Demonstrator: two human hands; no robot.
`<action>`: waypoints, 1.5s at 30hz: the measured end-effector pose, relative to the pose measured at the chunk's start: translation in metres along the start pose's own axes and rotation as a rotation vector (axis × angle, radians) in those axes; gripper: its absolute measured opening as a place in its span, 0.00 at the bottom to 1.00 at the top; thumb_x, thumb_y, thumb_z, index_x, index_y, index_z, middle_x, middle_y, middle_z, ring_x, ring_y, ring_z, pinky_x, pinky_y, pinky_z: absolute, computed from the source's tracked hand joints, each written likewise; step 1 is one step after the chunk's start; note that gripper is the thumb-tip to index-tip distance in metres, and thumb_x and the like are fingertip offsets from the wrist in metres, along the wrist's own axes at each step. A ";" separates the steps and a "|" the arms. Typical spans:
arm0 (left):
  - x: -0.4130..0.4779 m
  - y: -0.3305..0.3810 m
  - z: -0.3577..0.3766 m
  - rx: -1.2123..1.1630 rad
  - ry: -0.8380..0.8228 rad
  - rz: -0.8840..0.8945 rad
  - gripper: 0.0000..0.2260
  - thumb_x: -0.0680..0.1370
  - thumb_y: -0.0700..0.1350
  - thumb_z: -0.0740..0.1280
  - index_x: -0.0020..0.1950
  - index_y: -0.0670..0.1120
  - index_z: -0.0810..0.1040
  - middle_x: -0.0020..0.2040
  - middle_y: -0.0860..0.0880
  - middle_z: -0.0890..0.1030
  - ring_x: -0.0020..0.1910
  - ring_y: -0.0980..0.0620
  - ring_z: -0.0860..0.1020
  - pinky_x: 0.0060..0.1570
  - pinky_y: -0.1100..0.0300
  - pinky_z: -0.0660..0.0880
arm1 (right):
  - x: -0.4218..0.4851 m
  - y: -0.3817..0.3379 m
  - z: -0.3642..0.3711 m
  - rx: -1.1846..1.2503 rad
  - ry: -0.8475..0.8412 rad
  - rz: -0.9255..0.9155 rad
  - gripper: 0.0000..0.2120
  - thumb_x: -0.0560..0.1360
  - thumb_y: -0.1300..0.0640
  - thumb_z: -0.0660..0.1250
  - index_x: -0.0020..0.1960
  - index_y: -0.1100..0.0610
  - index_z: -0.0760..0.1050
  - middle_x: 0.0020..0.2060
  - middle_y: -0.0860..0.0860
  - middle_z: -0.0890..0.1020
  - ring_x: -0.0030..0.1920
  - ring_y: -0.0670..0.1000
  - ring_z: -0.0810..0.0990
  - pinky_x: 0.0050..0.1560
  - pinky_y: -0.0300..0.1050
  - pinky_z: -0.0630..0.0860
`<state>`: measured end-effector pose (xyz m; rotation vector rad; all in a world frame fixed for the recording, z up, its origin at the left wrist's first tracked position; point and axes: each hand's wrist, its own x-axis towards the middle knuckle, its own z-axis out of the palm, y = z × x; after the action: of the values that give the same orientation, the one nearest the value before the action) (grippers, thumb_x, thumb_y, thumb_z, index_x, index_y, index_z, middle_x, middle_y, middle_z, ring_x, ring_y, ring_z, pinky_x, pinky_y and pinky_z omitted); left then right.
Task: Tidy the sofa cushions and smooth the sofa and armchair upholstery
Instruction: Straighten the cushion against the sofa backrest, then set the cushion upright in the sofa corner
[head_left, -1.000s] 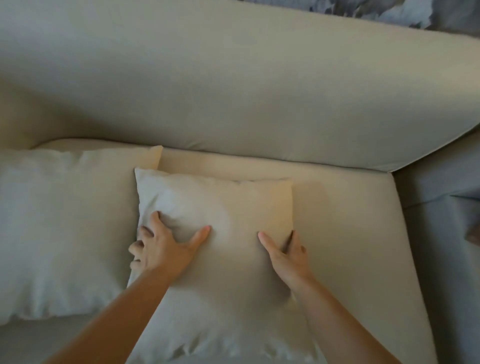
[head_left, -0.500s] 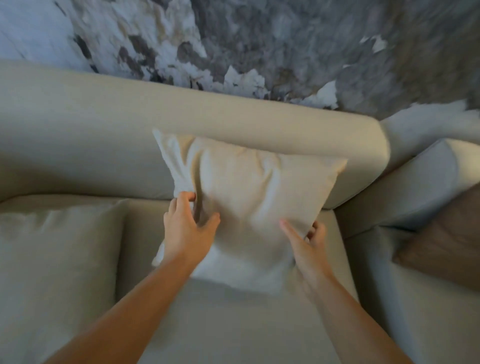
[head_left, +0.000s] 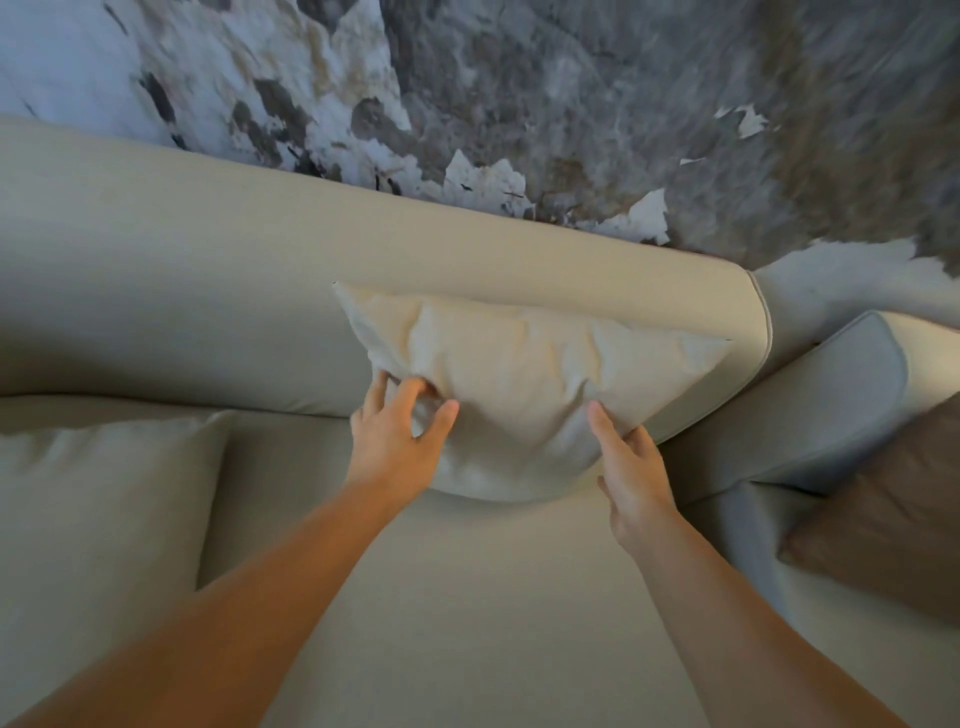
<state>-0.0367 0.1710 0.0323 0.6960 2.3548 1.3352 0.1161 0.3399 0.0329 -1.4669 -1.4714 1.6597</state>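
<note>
A cream square cushion (head_left: 524, 384) leans tilted against the beige sofa backrest (head_left: 208, 291), near the sofa's right end. My left hand (head_left: 397, 441) grips its lower left part, fingers pinching the fabric. My right hand (head_left: 631, 467) holds its lower right edge, thumb on the front. The cushion's bottom rests on the sofa seat (head_left: 467, 597). A second, larger pale cushion (head_left: 98, 514) lies on the seat at the left.
To the right stands a grey armchair (head_left: 810, 415) with a brown cushion (head_left: 883, 514) on it. Behind the sofa is a mottled grey and white wall (head_left: 519, 104).
The cushion lay flat on the seat a second ago; both hands lifted it and set it up against the backrest, further right. The view rose toward the wall.
</note>
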 end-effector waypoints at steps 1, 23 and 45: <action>0.003 0.007 0.000 -0.021 -0.006 0.016 0.11 0.78 0.52 0.66 0.52 0.45 0.76 0.58 0.46 0.74 0.58 0.44 0.74 0.62 0.47 0.69 | -0.001 -0.004 0.002 0.002 0.005 -0.011 0.22 0.73 0.40 0.72 0.64 0.47 0.77 0.56 0.40 0.84 0.54 0.40 0.81 0.52 0.43 0.77; -0.011 -0.055 -0.066 0.229 -0.213 -0.054 0.07 0.77 0.46 0.63 0.46 0.57 0.79 0.41 0.55 0.85 0.42 0.54 0.82 0.46 0.56 0.77 | -0.061 0.017 0.062 -0.557 0.166 -0.127 0.15 0.75 0.59 0.70 0.59 0.63 0.77 0.53 0.61 0.81 0.56 0.62 0.79 0.60 0.55 0.75; -0.056 -0.384 -0.354 -0.108 0.034 -0.871 0.58 0.55 0.67 0.79 0.77 0.46 0.58 0.74 0.45 0.68 0.69 0.43 0.70 0.69 0.46 0.68 | -0.187 0.164 0.399 -0.461 -0.382 0.532 0.60 0.57 0.28 0.75 0.81 0.41 0.48 0.79 0.48 0.63 0.74 0.59 0.68 0.75 0.62 0.63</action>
<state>-0.2673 -0.2753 -0.1209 -0.3741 2.1530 1.0361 -0.1403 -0.0301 -0.1027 -2.0071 -1.8773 2.0972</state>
